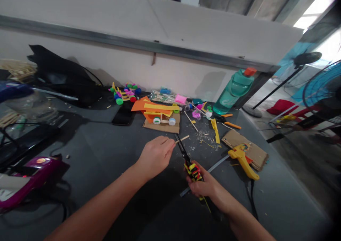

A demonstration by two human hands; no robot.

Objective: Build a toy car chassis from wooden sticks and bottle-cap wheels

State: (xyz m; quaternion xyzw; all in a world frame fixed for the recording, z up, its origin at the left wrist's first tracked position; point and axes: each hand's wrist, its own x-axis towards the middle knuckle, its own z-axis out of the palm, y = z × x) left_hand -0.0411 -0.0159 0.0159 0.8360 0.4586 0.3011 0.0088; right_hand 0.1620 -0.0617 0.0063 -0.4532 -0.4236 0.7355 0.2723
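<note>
My left hand (157, 155) pinches a thin wooden stick (182, 139) over the dark table, its free end pointing right. My right hand (203, 184) is closed round the yellow-and-red handles of black pliers (186, 159). The pliers' narrow jaws meet the stick near its middle. Wood chips (205, 137) lie scattered just beyond the jaws.
A yellow glue gun (243, 159) rests on cardboard to the right. Behind are orange paper, a stick-and-bottle-cap cart (163, 118), a black phone (123, 116), a teal water bottle (231, 91), a black bag (62, 75) and a purple object (29, 177) at left.
</note>
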